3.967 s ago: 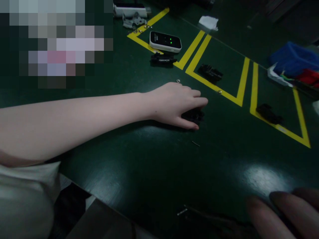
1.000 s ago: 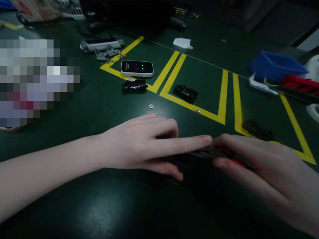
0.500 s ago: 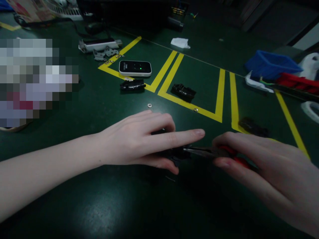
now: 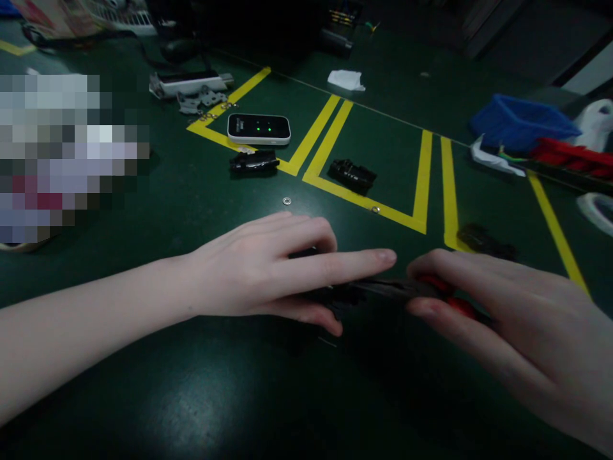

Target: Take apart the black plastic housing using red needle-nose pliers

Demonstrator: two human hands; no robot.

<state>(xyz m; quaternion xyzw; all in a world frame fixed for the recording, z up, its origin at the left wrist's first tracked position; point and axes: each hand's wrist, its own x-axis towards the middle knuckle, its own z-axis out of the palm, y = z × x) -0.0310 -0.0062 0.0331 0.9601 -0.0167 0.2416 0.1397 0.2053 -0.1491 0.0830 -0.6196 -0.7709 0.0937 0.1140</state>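
Observation:
My left hand (image 4: pixel 268 268) is closed around a dark plastic part (image 4: pixel 338 294), with the index finger stretched out above it. Most of that part is hidden under the fingers and in shadow. My right hand (image 4: pixel 498 306) grips red-handled pliers (image 4: pixel 400 289), whose narrow jaws point left and reach the dark part beneath my left index fingertip. Whether the jaws pinch anything is too dark to make out. A thin wire-like piece (image 4: pixel 328 342) lies on the table just below my left thumb. Beyond my left knuckles rests a small metal ring (image 4: pixel 287 201).
Black plastic parts (image 4: pixel 253 162) lie beyond my hands, one beside a white-edged device (image 4: pixel 258 129) with green lights. Another small ring (image 4: pixel 375 209) sits on yellow tape. At the right are a blue bin (image 4: pixel 522 121), a red object (image 4: pixel 575 156) and a tape roll (image 4: pixel 596 211).
The pliers' jaws have turned slightly and look darker, still at the part. Both hands keep nearly the same place. More green lights show on the device.

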